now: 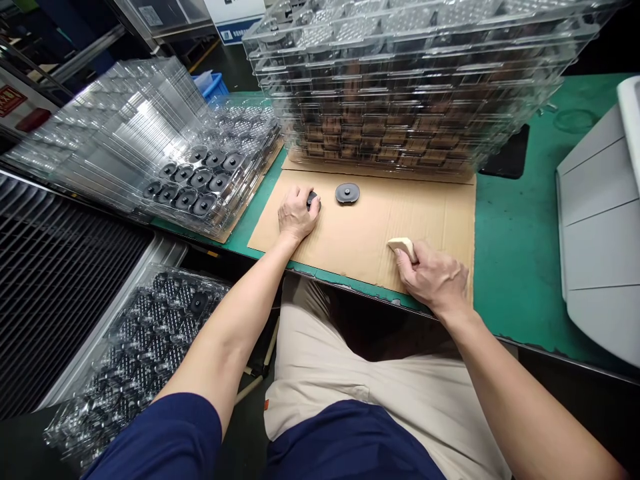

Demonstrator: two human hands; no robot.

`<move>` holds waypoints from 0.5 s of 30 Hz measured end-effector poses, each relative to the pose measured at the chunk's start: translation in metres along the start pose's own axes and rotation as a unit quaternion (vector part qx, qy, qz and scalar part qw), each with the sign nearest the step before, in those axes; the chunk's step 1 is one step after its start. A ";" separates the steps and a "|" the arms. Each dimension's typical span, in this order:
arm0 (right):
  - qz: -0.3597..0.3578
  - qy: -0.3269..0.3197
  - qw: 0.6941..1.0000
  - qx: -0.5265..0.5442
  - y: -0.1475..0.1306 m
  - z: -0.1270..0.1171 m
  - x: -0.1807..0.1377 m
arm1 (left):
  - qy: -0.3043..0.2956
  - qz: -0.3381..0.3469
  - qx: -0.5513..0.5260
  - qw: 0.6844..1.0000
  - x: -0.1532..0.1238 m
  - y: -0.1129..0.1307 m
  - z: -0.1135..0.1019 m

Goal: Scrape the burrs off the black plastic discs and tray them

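My left hand (296,215) is closed around a dark oval part (311,199) at the left of a cardboard sheet (360,247); the fingers cover most of it. Just to the right, a second dark oval part (347,193) with a small raised knob lies flat on the cardboard. Near the sheet's front right, my right hand (431,273) grips a pale cream block (403,247), perhaps a sponge or eraser, whose rounded end sticks out past the thumb. Its kind is not clear.
A tall stack of clear plastic trays (410,93) stands behind the cardboard. On the left, a clear tray (215,200) holds several dark oval parts. More trays (150,340) sit lower left. A grey-white machine (600,220) is at the right on the green table (520,267).
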State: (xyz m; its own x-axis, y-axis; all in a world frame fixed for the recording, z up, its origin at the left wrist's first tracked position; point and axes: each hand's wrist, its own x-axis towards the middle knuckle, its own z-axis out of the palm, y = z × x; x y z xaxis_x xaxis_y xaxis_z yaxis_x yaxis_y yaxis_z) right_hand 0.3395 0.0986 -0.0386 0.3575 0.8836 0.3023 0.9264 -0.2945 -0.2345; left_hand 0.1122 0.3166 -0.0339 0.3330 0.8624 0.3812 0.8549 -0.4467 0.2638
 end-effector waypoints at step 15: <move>-0.009 0.005 1.000 -0.005 0.001 0.002 0.000 | -0.004 0.001 -0.004 1.000 0.000 -0.001 0.000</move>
State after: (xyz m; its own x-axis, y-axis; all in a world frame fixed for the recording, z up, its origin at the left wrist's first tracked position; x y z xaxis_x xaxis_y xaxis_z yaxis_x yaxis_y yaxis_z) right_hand 0.3402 0.0985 -0.0409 0.3415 0.8853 0.3157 0.9339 -0.2817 -0.2202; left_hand 0.1118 0.3169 -0.0343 0.3369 0.8637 0.3749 0.8515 -0.4494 0.2700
